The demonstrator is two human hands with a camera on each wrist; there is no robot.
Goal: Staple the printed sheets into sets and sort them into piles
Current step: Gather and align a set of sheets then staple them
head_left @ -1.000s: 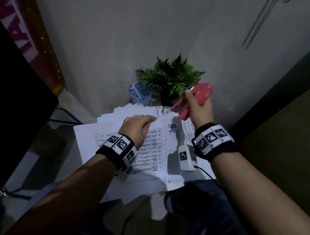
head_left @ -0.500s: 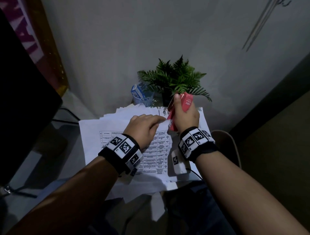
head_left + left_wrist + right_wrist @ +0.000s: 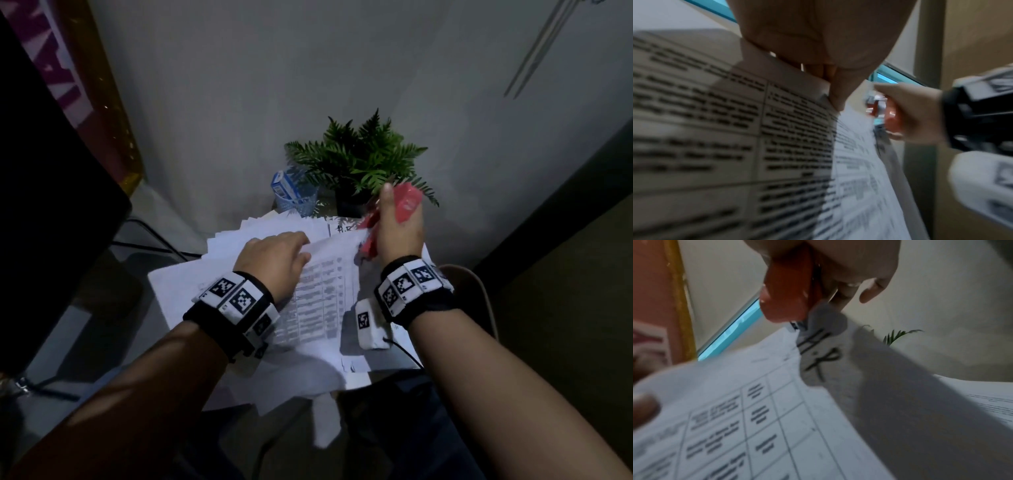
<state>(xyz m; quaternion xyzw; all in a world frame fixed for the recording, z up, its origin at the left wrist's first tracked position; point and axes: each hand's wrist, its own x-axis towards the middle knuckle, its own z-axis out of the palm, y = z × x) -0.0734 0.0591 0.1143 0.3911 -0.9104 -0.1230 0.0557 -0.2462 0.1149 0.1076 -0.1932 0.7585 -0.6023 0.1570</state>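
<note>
Now the right hand (image 3: 397,229) grips a red stapler (image 3: 406,205) at the corner of a printed sheet (image 3: 322,294), lifted off the paper pile (image 3: 239,240) on the bench by the pinching left hand (image 3: 274,260).

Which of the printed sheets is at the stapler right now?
The top white table-printed sheet with handwritten "H.R": the left hand lifts its corner to the red plastic stapler held by the right hand. The other fanned white sheets lie flat behind.
</note>
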